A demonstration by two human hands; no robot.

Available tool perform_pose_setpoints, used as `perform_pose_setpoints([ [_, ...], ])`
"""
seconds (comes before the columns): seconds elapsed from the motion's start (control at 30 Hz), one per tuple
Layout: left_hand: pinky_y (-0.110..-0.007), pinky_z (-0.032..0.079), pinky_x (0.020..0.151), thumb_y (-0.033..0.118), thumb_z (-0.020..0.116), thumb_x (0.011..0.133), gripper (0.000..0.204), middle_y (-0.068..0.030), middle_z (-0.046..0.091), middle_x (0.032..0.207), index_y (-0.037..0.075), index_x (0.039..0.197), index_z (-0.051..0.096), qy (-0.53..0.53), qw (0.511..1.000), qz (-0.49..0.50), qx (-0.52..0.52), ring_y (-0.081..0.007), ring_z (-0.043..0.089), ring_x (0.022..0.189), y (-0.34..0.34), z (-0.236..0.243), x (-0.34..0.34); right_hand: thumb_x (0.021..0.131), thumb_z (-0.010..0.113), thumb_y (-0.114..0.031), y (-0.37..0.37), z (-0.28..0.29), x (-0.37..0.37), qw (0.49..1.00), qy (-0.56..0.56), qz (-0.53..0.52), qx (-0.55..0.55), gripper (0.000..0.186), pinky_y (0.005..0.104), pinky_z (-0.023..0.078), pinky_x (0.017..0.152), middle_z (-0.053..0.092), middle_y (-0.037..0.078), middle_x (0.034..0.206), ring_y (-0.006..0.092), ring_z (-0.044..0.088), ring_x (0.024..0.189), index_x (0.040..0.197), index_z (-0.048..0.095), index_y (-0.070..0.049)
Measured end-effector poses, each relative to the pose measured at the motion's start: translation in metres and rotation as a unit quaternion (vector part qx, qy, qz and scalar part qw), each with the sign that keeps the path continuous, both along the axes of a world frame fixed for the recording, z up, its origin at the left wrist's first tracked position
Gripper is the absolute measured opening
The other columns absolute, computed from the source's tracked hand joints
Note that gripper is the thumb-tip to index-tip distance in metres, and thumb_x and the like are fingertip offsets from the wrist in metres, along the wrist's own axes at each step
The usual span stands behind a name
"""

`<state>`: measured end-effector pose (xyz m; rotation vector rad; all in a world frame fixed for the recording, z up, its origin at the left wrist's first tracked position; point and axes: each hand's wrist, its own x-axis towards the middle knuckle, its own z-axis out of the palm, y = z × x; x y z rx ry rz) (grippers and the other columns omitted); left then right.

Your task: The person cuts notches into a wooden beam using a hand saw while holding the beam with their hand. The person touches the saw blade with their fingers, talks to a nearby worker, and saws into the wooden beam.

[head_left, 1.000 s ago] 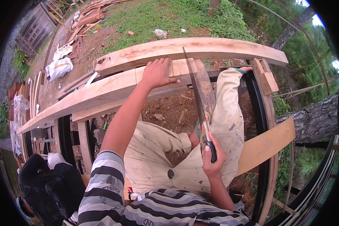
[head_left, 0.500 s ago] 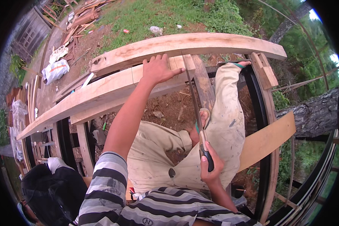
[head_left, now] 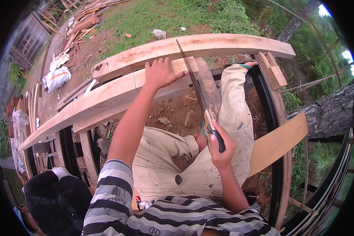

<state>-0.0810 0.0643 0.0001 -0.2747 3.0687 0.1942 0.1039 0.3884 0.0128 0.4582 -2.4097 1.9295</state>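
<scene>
Spread the fingers [head_left: 166, 64] of the left hand [head_left: 159, 78] over the near beam [head_left: 106, 92], with its thumb [head_left: 181, 74] just beside the saw [head_left: 198, 89]. Wrapped the right hand [head_left: 224, 154] around the dark handle [head_left: 219, 142], with fingers curled tightly on it. Compared with half a second before, moved the saw forward, bringing its tip [head_left: 179, 44] over the far beam [head_left: 232, 43]. Kept the left hand in place. Had the saw crossing over the near beam close to its end, beside a thin line [head_left: 179, 65]. By judgement, made a forward stroke of sawing, with the left hand serving to steady the near beam. Could not make out the depth of any cut.
</scene>
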Motion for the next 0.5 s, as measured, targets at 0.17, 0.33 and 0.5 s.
perform_pose_setpoints([
  [0.17,-0.071,0.032,0.126,0.106,0.049,0.083,0.128,-0.0207,0.066,0.151,0.001,0.155,0.059,0.022,1.0,0.0,-0.016,-0.0374,0.059,0.146,-0.003,-0.004,0.001,0.103,0.064,-0.002,-0.002,0.005,0.02,0.995,-0.094,-0.006,-0.045,0.045,0.0369,0.06,0.102,0.077,0.029,0.135,0.0288,0.078,0.121,0.146,0.068,0.01],
  [0.33,-0.068,0.033,0.126,0.101,0.052,0.086,0.116,-0.019,0.068,0.147,0.002,0.147,0.062,0.006,1.0,-0.003,-0.015,-0.0359,0.062,0.143,0.002,0.01,0.004,0.104,0.063,-0.009,0.034,0.008,0.089,0.998,-0.015,-0.015,0.058,0.047,0.0433,0.057,0.111,0.077,0.032,0.132,0.0369,0.076,0.125,0.144,0.067,0.015],
  [0.5,-0.072,0.031,0.127,0.102,0.051,0.085,0.12,-0.0199,0.068,0.145,0.001,0.147,0.064,0.023,1.0,0.006,-0.006,-0.0358,0.061,0.143,-0.005,0.004,0.006,0.102,0.064,-0.002,-0.011,0.001,0.02,1.0,0.001,-0.007,0.006,0.046,0.035,0.06,0.102,0.078,0.026,0.135,0.0297,0.08,0.118,0.147,0.068,0.009],
])
